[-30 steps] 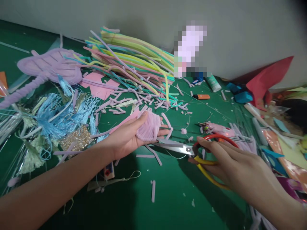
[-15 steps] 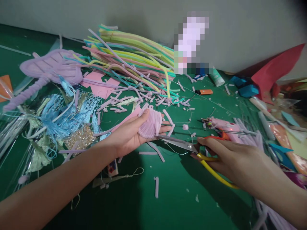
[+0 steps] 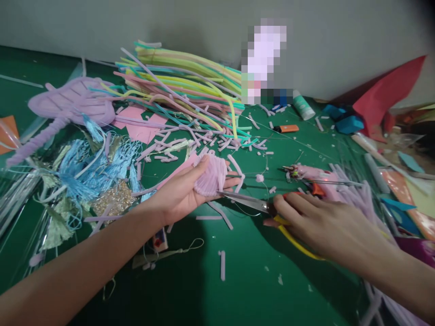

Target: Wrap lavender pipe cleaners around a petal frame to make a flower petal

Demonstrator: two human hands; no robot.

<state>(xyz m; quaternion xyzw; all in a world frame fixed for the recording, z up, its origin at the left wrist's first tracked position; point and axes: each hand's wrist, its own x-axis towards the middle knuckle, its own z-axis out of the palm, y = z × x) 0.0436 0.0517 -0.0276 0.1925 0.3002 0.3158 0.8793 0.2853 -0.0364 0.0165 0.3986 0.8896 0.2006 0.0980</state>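
In my left hand lies a lilac bundle of pipe cleaners shaped like a ribbed shell, pinned under the thumb, with the fingers beneath it. A pair of scissors with yellow and orange handles is gripped by my right hand. Its blade tips touch the lower right edge of the lilac piece, and the blades look nearly closed. A short bent lilac pipe cleaner rests by my left fingertips. Thin dark wires run rightward from near those fingers.
Coloured pipe cleaners are heaped at the back, with lilac offcuts before them. Blue tassels and a bag of gold beads lie left. A pink glue gun, an orange lighter and a glue stick tube are right.
My right hand has turned more palm-down over the scissor handles, and the blades have closed somewhat at the edge of the lilac piece. The left hand keeps its hold.
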